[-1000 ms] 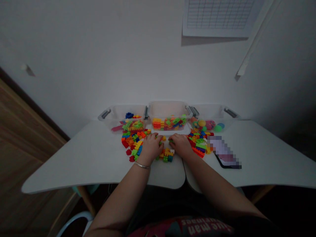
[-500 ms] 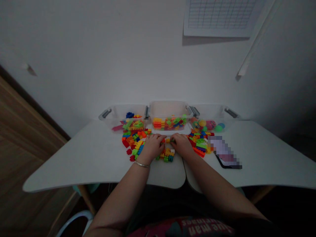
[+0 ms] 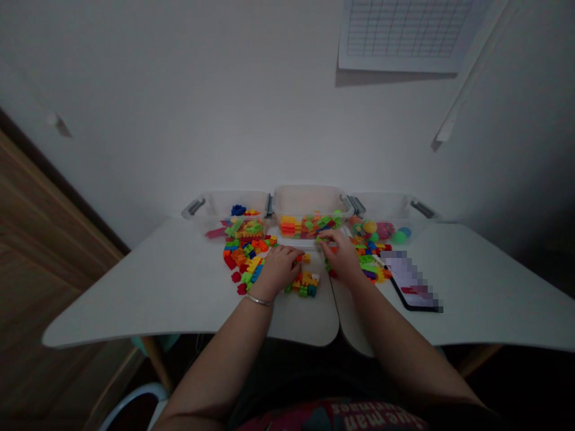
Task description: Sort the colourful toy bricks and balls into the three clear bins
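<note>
My left hand (image 3: 281,268) is closed at the middle of the table, its fingertips on small orange and yellow toy bricks (image 3: 306,258). My right hand (image 3: 344,258) is up and to the right of it, thumb and fingers pinching a small green toy brick (image 3: 319,239) in front of the middle bin. Just below my left fingertips sits a cluster of yellow, orange, green and teal bricks (image 3: 306,284). Loose bricks (image 3: 249,257) are heaped left of my left hand. More bricks (image 3: 369,263) lie beside my right hand, which partly hides them.
Three clear plastic bins stand along the wall: the left bin (image 3: 193,227) and middle bin (image 3: 313,203) with bricks, the right bin (image 3: 417,226) with coloured balls. A phone (image 3: 411,287) lies on the white table (image 3: 485,287) at right. A seam divides the tabletop near my right forearm.
My right hand has moved away from my left hand, up and to the right, with a green toy brick between its fingers. My left hand has stayed nearly in place.
</note>
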The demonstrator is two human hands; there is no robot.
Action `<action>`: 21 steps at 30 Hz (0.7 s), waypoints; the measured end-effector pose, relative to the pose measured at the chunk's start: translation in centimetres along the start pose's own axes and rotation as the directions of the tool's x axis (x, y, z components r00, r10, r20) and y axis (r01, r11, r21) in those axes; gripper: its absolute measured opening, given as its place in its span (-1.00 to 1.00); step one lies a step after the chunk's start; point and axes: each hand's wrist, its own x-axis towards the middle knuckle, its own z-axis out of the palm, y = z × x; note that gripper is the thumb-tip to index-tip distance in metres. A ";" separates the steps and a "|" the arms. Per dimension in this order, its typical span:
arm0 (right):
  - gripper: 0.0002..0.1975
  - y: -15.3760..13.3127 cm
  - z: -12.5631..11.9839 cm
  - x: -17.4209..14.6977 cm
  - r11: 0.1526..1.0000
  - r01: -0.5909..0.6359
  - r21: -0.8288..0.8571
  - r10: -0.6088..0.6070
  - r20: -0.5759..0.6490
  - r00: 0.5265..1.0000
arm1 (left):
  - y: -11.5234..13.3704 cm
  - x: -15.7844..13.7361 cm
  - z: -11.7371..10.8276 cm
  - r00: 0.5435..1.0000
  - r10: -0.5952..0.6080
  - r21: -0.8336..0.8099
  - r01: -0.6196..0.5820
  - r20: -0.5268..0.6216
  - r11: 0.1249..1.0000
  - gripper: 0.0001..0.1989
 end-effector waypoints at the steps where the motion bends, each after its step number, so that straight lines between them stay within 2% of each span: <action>1: -0.86 -0.2 -0.6 0.6 1.000 0.019 0.015 -0.018 -0.081 0.997 | 0.0 0.0 0.0 1.000 0.001 -0.003 -0.001 -0.001 1.000 -0.67; 3: -0.83 -0.3 -1.6 2.1 1.000 0.029 0.002 -0.028 -0.186 0.982 | -0.1 0.0 0.0 1.000 0.000 -0.002 0.000 -0.005 1.000 -0.67; 6: -0.79 0.1 -2.7 4.4 0.996 -0.001 -0.091 -0.019 -0.219 0.975 | -0.1 0.0 0.1 1.000 -0.009 0.000 0.009 -0.010 1.000 -0.68; 12: -0.74 1.6 -2.6 7.0 0.966 -0.080 -0.246 0.056 -0.101 0.993 | -0.4 0.0 0.2 1.000 -0.003 -0.014 0.003 -0.006 1.000 -0.68; 16: -0.70 1.8 -2.2 6.7 0.918 -0.015 -0.397 0.013 -0.006 1.000 | -0.3 0.0 0.1 1.000 -0.009 -0.017 0.009 -0.003 1.000 -0.67; 21: -0.69 2.2 -2.0 5.8 0.922 0.071 -0.381 -0.078 -0.003 0.997 | -0.1 0.0 0.0 1.000 -0.008 -0.018 0.008 -0.004 1.000 -0.67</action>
